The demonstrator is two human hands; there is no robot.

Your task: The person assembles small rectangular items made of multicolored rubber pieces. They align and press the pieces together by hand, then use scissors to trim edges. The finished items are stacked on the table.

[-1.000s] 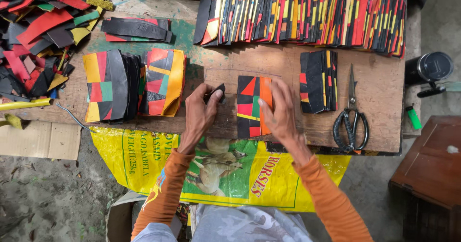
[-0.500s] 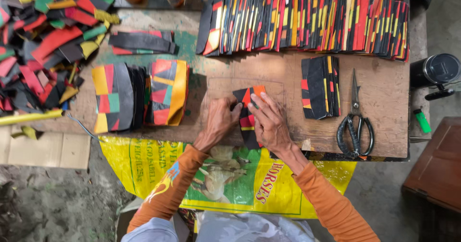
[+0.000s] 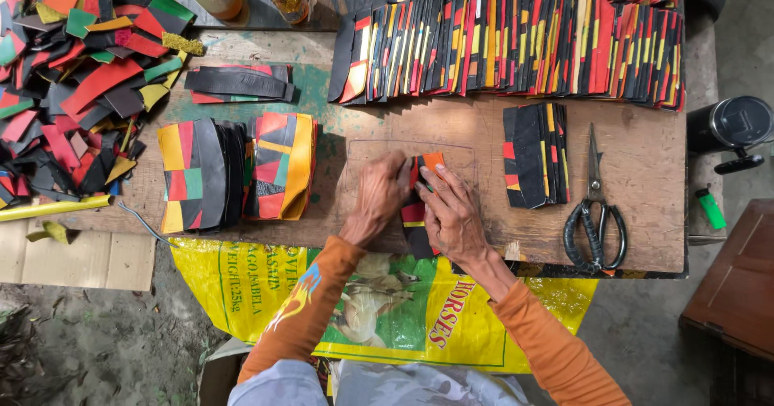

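Both hands have drawn together since the earlier frame, when they sat apart on either side of the piece; now they meet over it at the centre of the frame. Left hand (image 3: 379, 199) presses down on the left edge of the patchwork strip (image 3: 419, 204), fingers curled, so its grip is closed down on the piece rather than around it. Right hand (image 3: 451, 216) lies flat across the strip's right side, fingers spread and pointing to the upper left, pinning it to the desk (image 3: 645, 172).

That strip, of black, red and orange patches, runs with its long axis from top to bottom of the frame, orange end toward the top, dark lower end reaching the desk's near edge. It shows between the two hands and partly under them.

To the left lie two stacks of coloured panels (image 3: 234, 172). To the right stand a small dark stack (image 3: 534, 164) and black-handled scissors (image 3: 595, 220).
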